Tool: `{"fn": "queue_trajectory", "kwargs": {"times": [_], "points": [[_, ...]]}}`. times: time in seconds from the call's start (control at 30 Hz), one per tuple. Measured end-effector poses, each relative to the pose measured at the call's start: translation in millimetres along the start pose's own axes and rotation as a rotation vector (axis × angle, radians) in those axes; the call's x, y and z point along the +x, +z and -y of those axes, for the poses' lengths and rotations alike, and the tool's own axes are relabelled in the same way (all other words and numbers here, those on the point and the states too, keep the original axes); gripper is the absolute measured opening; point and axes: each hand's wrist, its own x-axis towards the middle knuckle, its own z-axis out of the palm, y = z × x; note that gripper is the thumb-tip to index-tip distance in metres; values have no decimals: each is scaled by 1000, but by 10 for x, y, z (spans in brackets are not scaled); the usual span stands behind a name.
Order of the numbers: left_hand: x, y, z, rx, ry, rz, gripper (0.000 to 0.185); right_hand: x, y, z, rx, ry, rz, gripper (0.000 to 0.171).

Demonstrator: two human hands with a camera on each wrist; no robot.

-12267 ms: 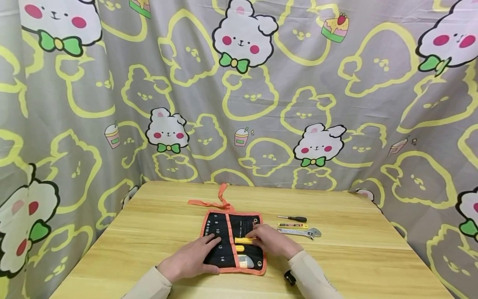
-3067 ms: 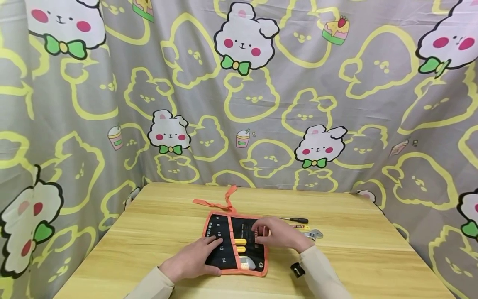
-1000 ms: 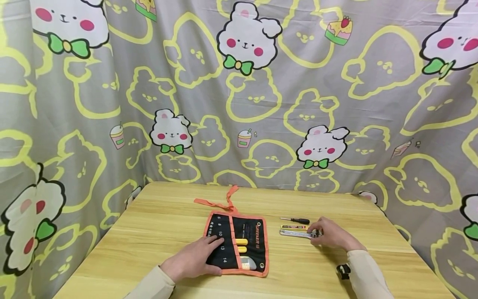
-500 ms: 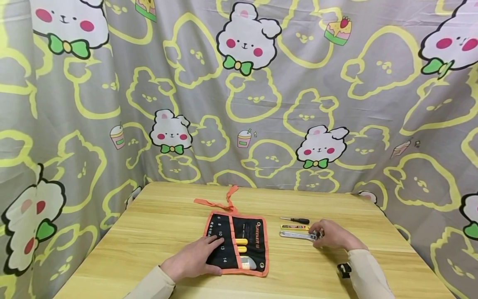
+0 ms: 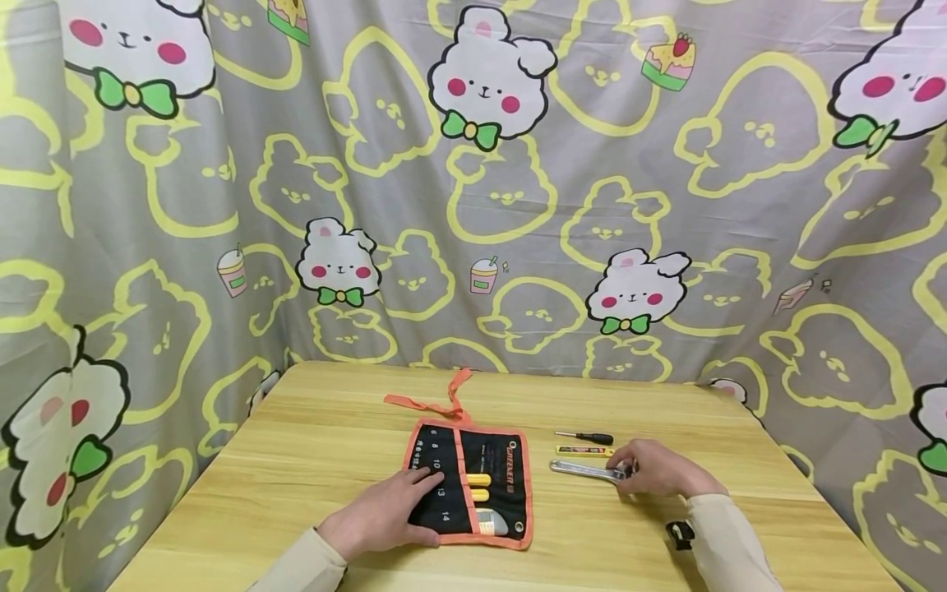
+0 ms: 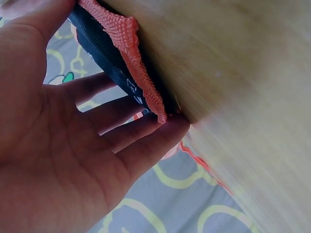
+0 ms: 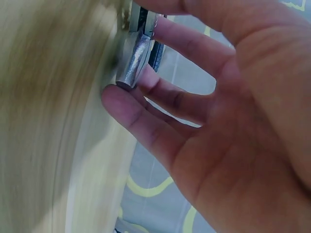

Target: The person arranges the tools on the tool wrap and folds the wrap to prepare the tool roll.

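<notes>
A black tool roll (image 5: 494, 469) with orange trim lies open on the wooden table (image 5: 311, 460). Two yellow handles (image 5: 478, 486) and a grey tool (image 5: 488, 520) sit in its pockets. My left hand (image 5: 405, 497) lies flat on the roll's left part. In the left wrist view its straight fingers (image 6: 116, 131) press the roll's orange edge (image 6: 127, 53). To the right, my right hand (image 5: 629, 470) pinches the head of a silver adjustable wrench (image 5: 584, 469). In the right wrist view, thumb and fingers (image 7: 175, 104) close round the wrench's metal head (image 7: 137, 56).
A small black-handled screwdriver (image 5: 590, 437) and a yellow utility knife (image 5: 584, 450) lie just behind the wrench. The roll's orange tie strap (image 5: 436, 400) trails toward the back. A patterned curtain (image 5: 518, 181) surrounds the table. A small black object (image 5: 679, 534) sits by my right sleeve.
My right hand left the tool roll, went right to the wrench and took its head. The wrench has since shifted slightly left and nearer. My left hand has stayed on the roll.
</notes>
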Motion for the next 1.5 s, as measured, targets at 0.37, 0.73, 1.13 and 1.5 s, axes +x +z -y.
{"fn": "queue_trajectory", "kwargs": {"times": [0.37,0.73,1.13,1.5], "points": [[11,13,4,-1,-5,11,89,8,27,63,15,-64,15,26],[11,4,-4,0,-7,11,89,60,46,107,-16,-107,-65,27],[3,-8,-16,-7,-9,12,88,156,93,306,-91,-145,-151,34],[3,-5,-18,-2,-10,19,88,235,211,397,-107,-182,-189,31]]}}
